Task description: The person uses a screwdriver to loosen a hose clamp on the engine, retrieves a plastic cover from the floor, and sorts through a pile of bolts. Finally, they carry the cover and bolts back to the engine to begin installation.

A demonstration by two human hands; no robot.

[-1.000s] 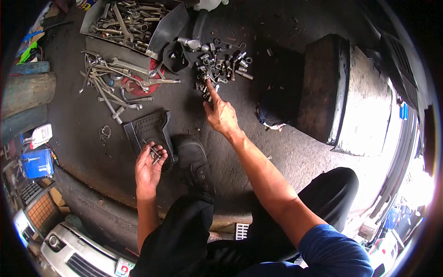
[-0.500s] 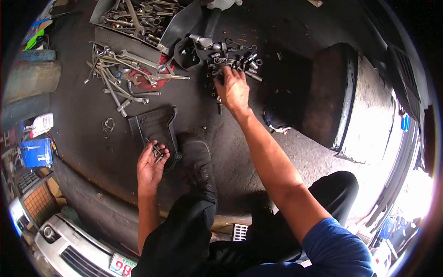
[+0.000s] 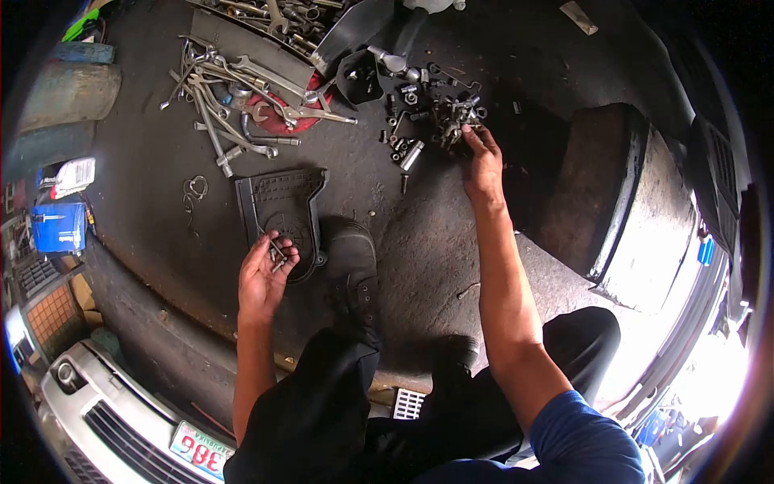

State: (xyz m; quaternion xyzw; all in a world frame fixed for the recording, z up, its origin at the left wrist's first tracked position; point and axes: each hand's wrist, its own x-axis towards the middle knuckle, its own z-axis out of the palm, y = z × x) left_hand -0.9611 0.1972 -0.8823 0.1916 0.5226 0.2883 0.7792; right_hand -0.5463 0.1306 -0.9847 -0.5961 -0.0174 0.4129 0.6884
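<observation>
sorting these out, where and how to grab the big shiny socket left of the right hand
Grip the big shiny socket around the middle of its barrel, probably from above, pinching across its long sides: it lies flat on the floor, small parts close on its left.

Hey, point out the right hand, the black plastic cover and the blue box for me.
Right hand [image 3: 486, 171]: head view, on the back of the hand.
Black plastic cover [image 3: 282, 206]: head view, near the middle of its face.
Blue box [image 3: 60, 232]: head view, on its blue side.
</observation>
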